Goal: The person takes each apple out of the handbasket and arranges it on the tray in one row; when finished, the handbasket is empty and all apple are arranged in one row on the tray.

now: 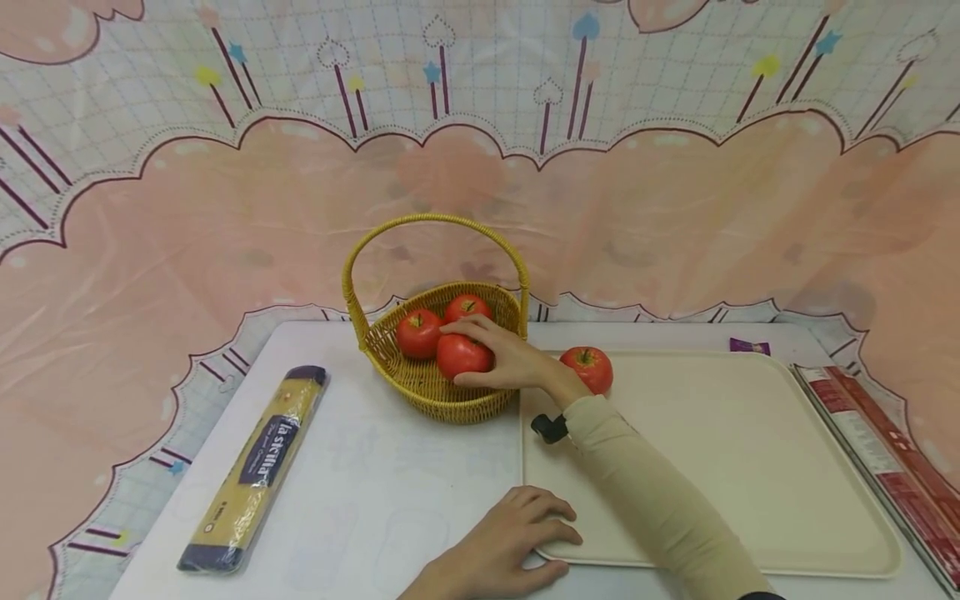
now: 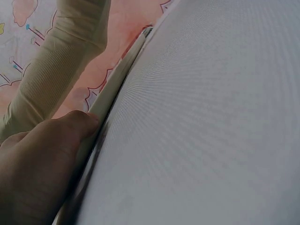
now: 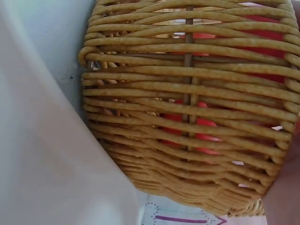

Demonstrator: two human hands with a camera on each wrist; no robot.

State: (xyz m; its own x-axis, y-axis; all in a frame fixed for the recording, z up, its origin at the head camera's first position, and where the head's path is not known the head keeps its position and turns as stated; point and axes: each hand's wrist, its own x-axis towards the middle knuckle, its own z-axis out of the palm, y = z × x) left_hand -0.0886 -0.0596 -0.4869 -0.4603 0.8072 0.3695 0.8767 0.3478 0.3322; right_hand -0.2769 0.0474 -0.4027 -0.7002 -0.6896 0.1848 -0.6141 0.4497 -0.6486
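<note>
In the head view my right hand reaches into the yellow wicker basket. Thumb and fingers are curled round a red apple inside its near rim. Two more apples lie behind it in the basket, one on the left and one at the back. The basket's woven wall fills most of the right wrist view. My left hand rests at the front left corner of the beige tray, fingers loosely bent over its edge. The left wrist view shows the thumb against the tray's side.
Another red apple sits on the tray's back left corner, beside my right forearm. A long pasta packet lies on the white table at left. A small purple wrapper is behind the tray; a red-and-white flat package runs along its right side.
</note>
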